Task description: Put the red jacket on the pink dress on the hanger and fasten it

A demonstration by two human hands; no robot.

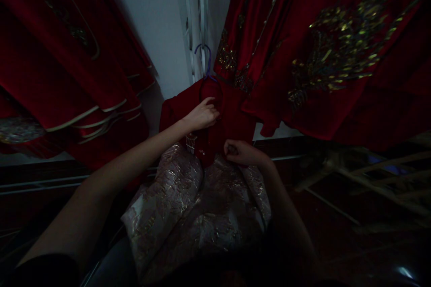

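A red top point(232, 107) hangs on a purple hanger point(208, 60), in dim light. My left hand point(204, 115) lies at the front of it just below the neckline, fingers curled in on the red cloth. Lower and to the right, my right hand point(243, 152) is closed in a loose fist by the top's lower edge; what is inside the fingers, if anything, is hidden. Between and left of the hands a beaded tassel ornament point(191, 142) hangs on the red front. Pale brocade fabric point(182, 179) with a metallic sheen spreads below the top toward my body.
Red garments with pale piping point(101, 112) hang on the left. On the right hangs a red garment with gold sequin embroidery point(350, 45). A pale wall point(148, 13) stands behind. A slatted rack-like frame point(367, 179), blurred and dark, stands at the lower right.
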